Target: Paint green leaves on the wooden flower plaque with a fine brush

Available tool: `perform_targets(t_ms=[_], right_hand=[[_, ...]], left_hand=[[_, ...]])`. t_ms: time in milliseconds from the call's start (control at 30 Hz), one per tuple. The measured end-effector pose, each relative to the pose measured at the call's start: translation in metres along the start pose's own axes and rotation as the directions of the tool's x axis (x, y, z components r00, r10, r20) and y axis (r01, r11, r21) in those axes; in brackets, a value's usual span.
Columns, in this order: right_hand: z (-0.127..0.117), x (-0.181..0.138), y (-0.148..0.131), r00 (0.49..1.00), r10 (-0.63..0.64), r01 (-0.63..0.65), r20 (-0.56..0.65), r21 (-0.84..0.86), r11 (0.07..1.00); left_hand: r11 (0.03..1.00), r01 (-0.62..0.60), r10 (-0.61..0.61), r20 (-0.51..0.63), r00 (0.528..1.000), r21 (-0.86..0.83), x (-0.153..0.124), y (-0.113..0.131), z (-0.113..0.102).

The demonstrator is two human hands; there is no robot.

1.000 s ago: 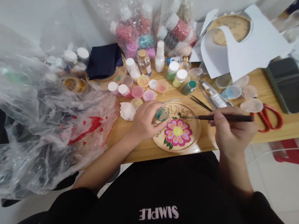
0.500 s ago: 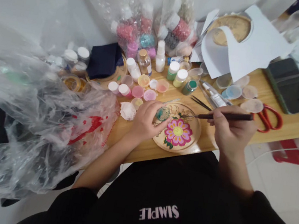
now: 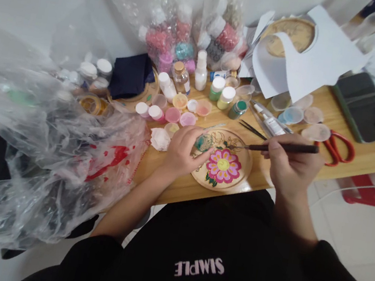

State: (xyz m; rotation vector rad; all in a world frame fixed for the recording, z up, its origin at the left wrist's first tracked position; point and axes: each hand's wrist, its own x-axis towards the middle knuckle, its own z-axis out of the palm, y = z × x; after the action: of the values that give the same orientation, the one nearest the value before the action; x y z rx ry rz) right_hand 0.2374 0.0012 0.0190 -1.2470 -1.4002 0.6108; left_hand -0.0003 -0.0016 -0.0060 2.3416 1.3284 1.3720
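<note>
My left hand (image 3: 183, 151) is closed around a small clear cup (image 3: 204, 142) with green colour in it, held over the left part of a round wooden board (image 3: 245, 171). On the board is a pink flower (image 3: 223, 165) with a yellow centre, gold outlines and dark green leaves. Pinched in my right hand (image 3: 290, 168) is a dark-handled tool (image 3: 302, 148) with a thin metal tip. That tip is at a leaf above the flower; whether it touches the surface, I cannot tell.
Behind the board stand an uncapped green jar (image 3: 238, 109), white-capped jars (image 3: 226, 97) and shallow colour cups (image 3: 173, 115). Tweezers (image 3: 253, 129), red scissors (image 3: 338, 149) and a phone (image 3: 365, 108) lie right. Crumpled tissue (image 3: 159, 139) and plastic bags (image 3: 60, 177) are left.
Almost nothing differs. My right hand and the tool have shifted very slightly; my left hand keeps the cup in the same place.
</note>
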Motion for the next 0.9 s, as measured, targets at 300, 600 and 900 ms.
perform_targets(t_ms=[300,600,900], right_hand=[[0.0004,-0.001,-0.0009,1.0,0.029,-0.029,0.005,-0.025,0.999],[0.0002,-0.0007,-0.0023,1.0,0.014,-0.014,-0.006,0.0,1.0],[-0.0001,-0.0012,-0.0001,1.0,0.022,-0.022,0.005,0.0,1.0]], left_hand=[[0.999,-0.01,0.01,0.001,1.0,0.051,0.0014,0.0001,-0.0007],[0.999,-0.008,0.007,0.006,1.0,0.039,0.0014,0.0,-0.0008],[1.0,0.009,-0.008,0.031,0.999,-0.006,0.0008,0.0001,-0.0021]])
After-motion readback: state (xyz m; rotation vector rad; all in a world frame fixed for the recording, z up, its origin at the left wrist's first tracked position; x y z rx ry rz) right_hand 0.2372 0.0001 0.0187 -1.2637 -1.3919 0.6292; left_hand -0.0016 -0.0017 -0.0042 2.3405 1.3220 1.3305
